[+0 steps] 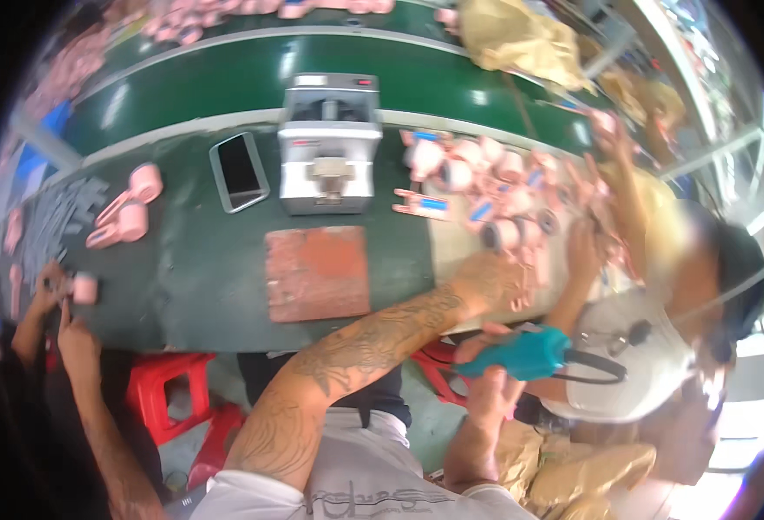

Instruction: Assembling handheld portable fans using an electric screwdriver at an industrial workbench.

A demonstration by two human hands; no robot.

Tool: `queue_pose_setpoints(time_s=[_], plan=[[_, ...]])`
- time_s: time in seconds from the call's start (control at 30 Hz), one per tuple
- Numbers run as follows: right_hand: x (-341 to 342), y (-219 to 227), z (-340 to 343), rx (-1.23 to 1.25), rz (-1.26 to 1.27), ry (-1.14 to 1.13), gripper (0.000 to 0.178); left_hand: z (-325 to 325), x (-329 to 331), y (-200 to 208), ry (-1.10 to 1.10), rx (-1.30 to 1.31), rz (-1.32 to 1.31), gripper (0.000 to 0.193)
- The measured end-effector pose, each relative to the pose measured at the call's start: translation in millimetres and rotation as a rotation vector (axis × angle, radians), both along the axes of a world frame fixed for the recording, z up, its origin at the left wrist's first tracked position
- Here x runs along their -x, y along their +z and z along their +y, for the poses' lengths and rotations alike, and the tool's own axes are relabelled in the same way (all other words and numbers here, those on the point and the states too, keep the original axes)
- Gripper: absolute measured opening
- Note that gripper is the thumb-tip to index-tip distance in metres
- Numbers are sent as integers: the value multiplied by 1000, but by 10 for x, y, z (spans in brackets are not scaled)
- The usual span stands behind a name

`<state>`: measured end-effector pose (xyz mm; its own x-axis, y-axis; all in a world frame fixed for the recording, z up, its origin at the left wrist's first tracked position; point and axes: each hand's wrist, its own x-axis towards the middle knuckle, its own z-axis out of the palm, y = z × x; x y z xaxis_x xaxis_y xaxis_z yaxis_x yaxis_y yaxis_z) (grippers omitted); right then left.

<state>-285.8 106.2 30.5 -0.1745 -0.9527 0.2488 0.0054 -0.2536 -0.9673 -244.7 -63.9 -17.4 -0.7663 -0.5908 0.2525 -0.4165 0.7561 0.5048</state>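
1. Right hand: fingers wrapped around a teal handheld tool, held off the bench edge.
2. Left hand: reaches across to the near side of the pile of pink parts; cannot tell whether the fingers are closed on a part.
3. Pile lies on a tan sheet, right of the red square pad; a co-worker's hand is beside it.
4. Advised: lift one part singly, clear of the co-worker's hand; keep tool and dark loop away from the pile.
5. Not verified: left fingertips, blurred; tool's working tip, indistinct.
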Motion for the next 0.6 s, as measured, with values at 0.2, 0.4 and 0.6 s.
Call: queue_pose_setpoints(time_s=[0.2,0.4,0.6], plan=[[54,-69,-83,54,13,-124,85,340,-532,273,121,-122,70,36],[-248,33,-349,-16,83,44,85,704,-1649,420,324,173,59,16],[-617,-20,-562,-66,-68,197,73,788,-2346,236,499,211,167,36]])
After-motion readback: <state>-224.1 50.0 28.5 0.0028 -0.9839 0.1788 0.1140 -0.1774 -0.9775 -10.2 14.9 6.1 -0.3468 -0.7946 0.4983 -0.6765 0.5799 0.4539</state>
